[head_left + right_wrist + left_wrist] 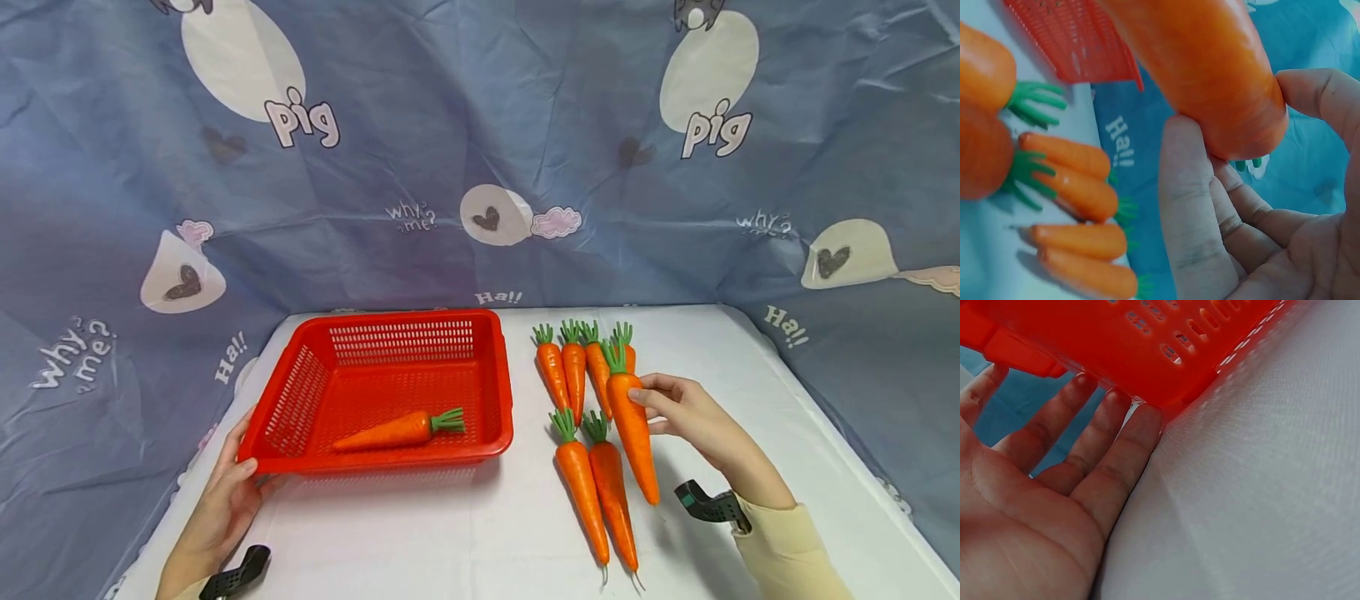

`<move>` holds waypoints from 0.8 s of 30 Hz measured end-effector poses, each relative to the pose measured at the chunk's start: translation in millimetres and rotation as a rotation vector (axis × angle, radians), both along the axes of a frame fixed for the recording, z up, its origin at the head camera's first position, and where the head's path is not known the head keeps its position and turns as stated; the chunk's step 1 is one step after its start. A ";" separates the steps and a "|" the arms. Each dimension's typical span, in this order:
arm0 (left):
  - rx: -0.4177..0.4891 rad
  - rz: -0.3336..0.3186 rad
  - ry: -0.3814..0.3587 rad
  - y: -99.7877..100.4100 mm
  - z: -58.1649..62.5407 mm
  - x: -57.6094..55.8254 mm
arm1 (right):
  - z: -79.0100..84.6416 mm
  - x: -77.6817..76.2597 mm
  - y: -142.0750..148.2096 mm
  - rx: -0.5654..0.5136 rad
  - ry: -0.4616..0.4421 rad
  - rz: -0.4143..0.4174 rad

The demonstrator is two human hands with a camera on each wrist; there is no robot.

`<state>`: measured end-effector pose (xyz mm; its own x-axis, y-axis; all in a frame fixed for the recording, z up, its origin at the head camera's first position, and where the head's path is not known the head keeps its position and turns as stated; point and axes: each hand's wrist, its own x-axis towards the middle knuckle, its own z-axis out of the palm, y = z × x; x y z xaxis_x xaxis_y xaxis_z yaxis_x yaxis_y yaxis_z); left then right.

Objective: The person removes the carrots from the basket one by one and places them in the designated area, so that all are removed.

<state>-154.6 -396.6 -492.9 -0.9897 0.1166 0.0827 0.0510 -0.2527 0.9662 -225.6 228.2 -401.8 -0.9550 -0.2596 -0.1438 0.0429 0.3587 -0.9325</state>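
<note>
My right hand (pixel 686 417) pinches an orange carrot (pixel 633 425) with green tops near its thick end. That carrot is raised above the table, its tip toward me; in the right wrist view the thumb and fingers press either side of it. On the left, my left hand (pixel 221 500) holds the near left corner of a red plastic basket (pixel 382 464), thumb at the rim. The left wrist view shows its fingertips against the basket's outer wall. One carrot (pixel 397 432) lies inside the basket, its green tops pointing right.
Two carrots (pixel 579 492) lie side by side on the white tabletop (pixel 420 542), right of the basket. Behind them is a row of several more carrots (pixel 551 371), partly covered by the held one. A blue printed cloth (pixel 420 125) hangs behind and around the table.
</note>
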 end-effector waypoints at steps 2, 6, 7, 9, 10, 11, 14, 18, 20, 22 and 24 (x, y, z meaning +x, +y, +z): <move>0.003 0.000 -0.006 0.5 -0.3 -1.2 | -2.7 2.4 6.4 0.003 -0.001 -0.007; 0.010 0.015 -0.024 0.0 -1.3 -1.7 | -10.4 6.9 15.6 0.004 -0.015 -0.015; 0.011 0.016 -0.026 -0.1 -1.6 -2.1 | -12.6 8.4 17.5 0.008 -0.021 -0.020; 0.009 0.016 -0.029 0.0 -2.0 -3.3 | -17.5 11.4 21.1 0.020 -0.031 -0.034; 0.008 0.018 -0.030 -0.1 -2.1 -3.2 | -19.9 12.7 22.2 0.030 -0.037 -0.040; 0.007 0.020 -0.030 -0.3 -2.0 -3.5 | -22.4 14.0 23.4 0.042 -0.043 -0.046; 0.004 0.026 -0.034 -0.2 -2.2 -3.6 | -30.0 17.1 25.9 0.078 -0.063 -0.057; -0.011 0.031 -0.035 -0.1 -2.7 -3.7 | -39.5 21.5 29.9 0.121 -0.098 -0.070; -0.019 0.033 -0.037 -0.1 -2.9 -3.6 | -43.5 23.6 32.2 0.143 -0.114 -0.080; -0.022 0.036 -0.042 0.0 -3.0 -3.5 | -47.0 25.3 34.2 0.158 -0.125 -0.087; -0.025 0.037 -0.044 0.2 -2.9 -3.7 | -50.3 26.8 35.5 0.171 -0.131 -0.096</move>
